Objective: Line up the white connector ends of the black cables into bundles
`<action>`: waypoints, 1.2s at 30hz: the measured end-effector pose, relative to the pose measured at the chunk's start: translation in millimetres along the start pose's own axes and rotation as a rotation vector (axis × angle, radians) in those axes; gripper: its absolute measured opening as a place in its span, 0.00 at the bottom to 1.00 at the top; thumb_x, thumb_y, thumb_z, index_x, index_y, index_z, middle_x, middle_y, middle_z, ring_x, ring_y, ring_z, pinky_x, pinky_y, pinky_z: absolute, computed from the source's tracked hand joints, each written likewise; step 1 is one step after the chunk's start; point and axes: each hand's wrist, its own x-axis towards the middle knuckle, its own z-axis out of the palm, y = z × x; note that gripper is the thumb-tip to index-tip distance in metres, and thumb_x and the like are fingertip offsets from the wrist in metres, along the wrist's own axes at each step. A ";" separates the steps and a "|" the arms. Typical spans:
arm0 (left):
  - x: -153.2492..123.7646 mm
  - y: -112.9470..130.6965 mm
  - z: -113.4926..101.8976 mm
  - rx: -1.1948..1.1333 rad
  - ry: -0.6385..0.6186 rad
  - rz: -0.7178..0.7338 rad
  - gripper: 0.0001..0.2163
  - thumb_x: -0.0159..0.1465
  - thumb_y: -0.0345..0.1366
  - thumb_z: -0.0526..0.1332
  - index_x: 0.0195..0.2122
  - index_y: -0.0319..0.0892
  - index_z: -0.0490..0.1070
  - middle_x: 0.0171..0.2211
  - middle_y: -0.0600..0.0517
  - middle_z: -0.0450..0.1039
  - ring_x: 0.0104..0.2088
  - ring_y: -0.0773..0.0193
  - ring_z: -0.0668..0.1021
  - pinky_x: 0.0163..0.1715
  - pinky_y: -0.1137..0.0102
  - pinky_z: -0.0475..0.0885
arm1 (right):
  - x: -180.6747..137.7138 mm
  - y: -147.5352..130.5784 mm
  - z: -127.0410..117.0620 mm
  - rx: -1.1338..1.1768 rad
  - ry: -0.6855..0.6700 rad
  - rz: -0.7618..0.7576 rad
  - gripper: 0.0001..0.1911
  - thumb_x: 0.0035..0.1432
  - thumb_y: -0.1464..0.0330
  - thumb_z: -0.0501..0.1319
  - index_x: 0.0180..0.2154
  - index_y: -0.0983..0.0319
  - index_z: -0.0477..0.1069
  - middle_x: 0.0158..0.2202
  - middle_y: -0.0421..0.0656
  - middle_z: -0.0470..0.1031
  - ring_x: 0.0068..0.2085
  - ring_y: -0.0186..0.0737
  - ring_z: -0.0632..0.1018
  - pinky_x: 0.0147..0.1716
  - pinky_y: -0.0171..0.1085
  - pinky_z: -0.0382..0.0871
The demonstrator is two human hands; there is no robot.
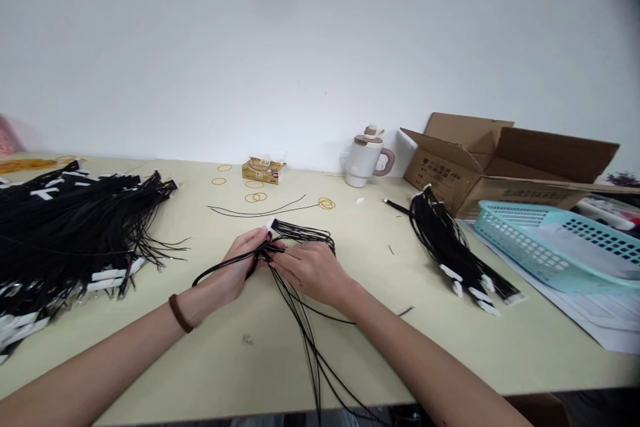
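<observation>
Over the middle of the table, my left hand (231, 265) is closed around a black wire harness (304, 232), near its white connector (271, 224). My right hand (313, 270) grips the same wires from the other side, its fingers bunched beside the left fingertips. One loop of wire bends out to the left across my left wrist. Several loose wires hang down below the hands and over the table's front edge. The fingertips partly hide the spot where the wires cross.
Black harnesses (75, 227) with white connectors are piled at left. Another harness bundle (445, 247) lies at right, near a teal basket (545, 260) and an open cardboard box (460, 180). Behind stand a tumbler (364, 159) and a tissue pack (264, 170), with rubber bands (256, 197) nearby.
</observation>
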 end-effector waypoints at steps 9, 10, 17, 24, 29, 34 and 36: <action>-0.9 0.1 -0.7 -0.085 -0.009 -0.004 0.10 0.53 0.41 0.61 0.29 0.39 0.66 0.27 0.52 0.73 0.25 0.67 0.73 0.29 0.72 0.68 | 0.5 2.7 -1.3 -0.027 0.117 0.032 0.13 0.61 0.70 0.50 0.25 0.62 0.66 0.20 0.35 0.71 0.22 0.27 0.70 0.24 0.30 0.56; -0.7 0.5 -1.2 -0.091 -0.013 0.005 0.10 0.53 0.41 0.61 0.29 0.39 0.66 0.26 0.52 0.73 0.25 0.67 0.73 0.29 0.71 0.68 | 0.2 3.6 -1.4 -0.023 0.142 0.042 0.12 0.61 0.70 0.51 0.27 0.62 0.67 0.21 0.36 0.72 0.23 0.27 0.70 0.24 0.30 0.57; 1.8 6.7 -4.1 -0.112 0.069 0.043 0.06 0.55 0.36 0.59 0.29 0.39 0.65 0.29 0.49 0.76 0.26 0.61 0.77 0.31 0.66 0.70 | -1.7 17.5 -8.5 -0.057 0.405 0.252 0.07 0.61 0.71 0.52 0.33 0.63 0.67 0.27 0.40 0.75 0.25 0.29 0.73 0.26 0.29 0.62; 6.2 11.2 -9.3 -0.152 0.177 0.042 0.02 0.58 0.31 0.55 0.29 0.40 0.63 0.29 0.49 0.76 0.27 0.61 0.79 0.32 0.66 0.72 | 0.0 30.6 -19.7 -0.157 0.544 0.442 0.09 0.61 0.70 0.51 0.33 0.63 0.68 0.24 0.39 0.73 0.22 0.28 0.71 0.24 0.28 0.61; 7.6 11.2 -10.5 -0.163 0.188 0.024 0.02 0.59 0.30 0.55 0.29 0.40 0.62 0.31 0.48 0.76 0.28 0.61 0.79 0.31 0.67 0.72 | 0.9 36.4 -22.9 -0.242 0.606 0.480 0.09 0.61 0.70 0.51 0.32 0.63 0.68 0.22 0.39 0.71 0.19 0.28 0.67 0.21 0.29 0.59; 7.1 8.8 -9.8 -0.182 0.208 -0.020 0.01 0.58 0.28 0.55 0.30 0.40 0.63 0.31 0.47 0.76 0.25 0.63 0.78 0.31 0.68 0.72 | 1.8 38.3 -25.4 -0.255 0.637 0.494 0.09 0.61 0.70 0.51 0.32 0.63 0.67 0.22 0.39 0.70 0.19 0.28 0.67 0.22 0.29 0.59; 6.3 8.5 -8.9 -0.180 0.199 -0.035 0.01 0.58 0.28 0.55 0.30 0.40 0.63 0.31 0.48 0.76 0.25 0.63 0.78 0.31 0.67 0.72 | 1.9 36.5 -25.3 -0.233 0.621 0.493 0.09 0.61 0.70 0.51 0.33 0.63 0.68 0.22 0.39 0.71 0.20 0.29 0.68 0.22 0.29 0.60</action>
